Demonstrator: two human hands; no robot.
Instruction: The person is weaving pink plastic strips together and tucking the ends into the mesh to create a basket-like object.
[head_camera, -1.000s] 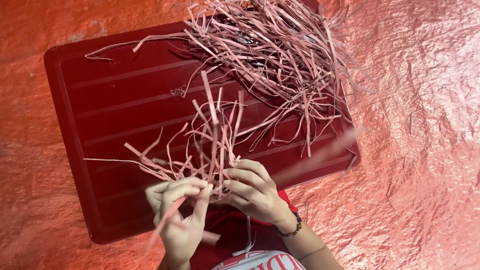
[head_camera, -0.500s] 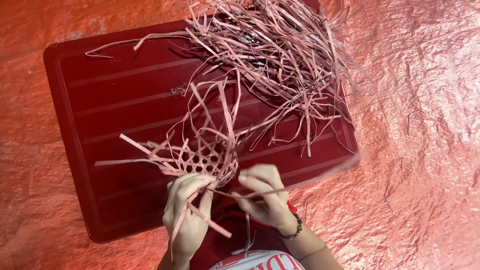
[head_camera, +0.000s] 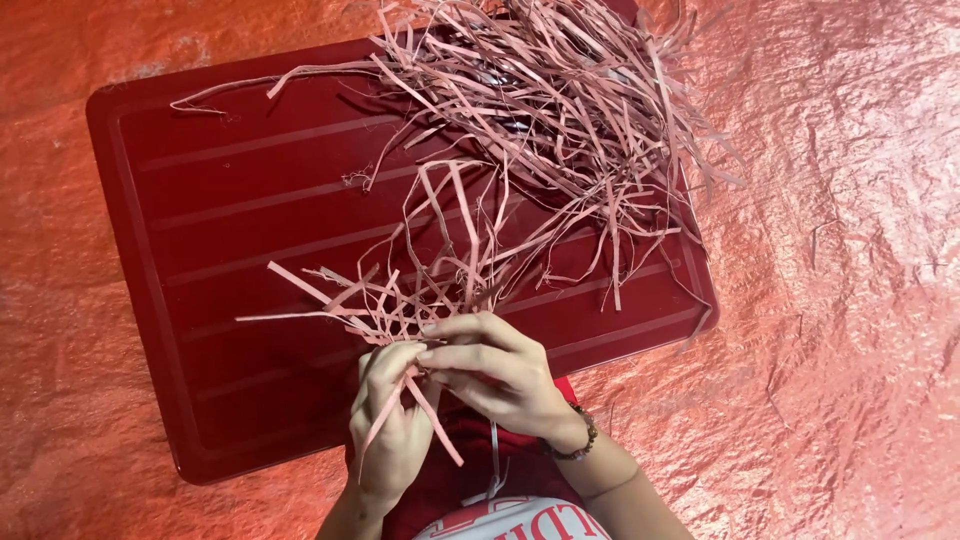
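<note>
A small woven piece of pale pink strips (head_camera: 395, 300) sits above the near edge of a dark red board (head_camera: 230, 230), loose ends sticking out in all directions. My left hand (head_camera: 392, 430) grips its lower edge, with one strip trailing down past my fingers. My right hand (head_camera: 495, 375) lies across it from the right, fingers pinching strips next to the left hand. A bead bracelet (head_camera: 578, 442) circles my right wrist. Most of the weave is hidden under my fingers.
A big loose pile of pink strips (head_camera: 560, 110) covers the board's far right part and spills over its edge. The board rests on a crinkled orange-red sheet (head_camera: 840, 300). My red garment (head_camera: 470, 480) shows at the bottom.
The woven piece has dropped lower and flatter toward the board. My right hand has moved left over it to meet the left hand, covering the open lattice seen earlier.
</note>
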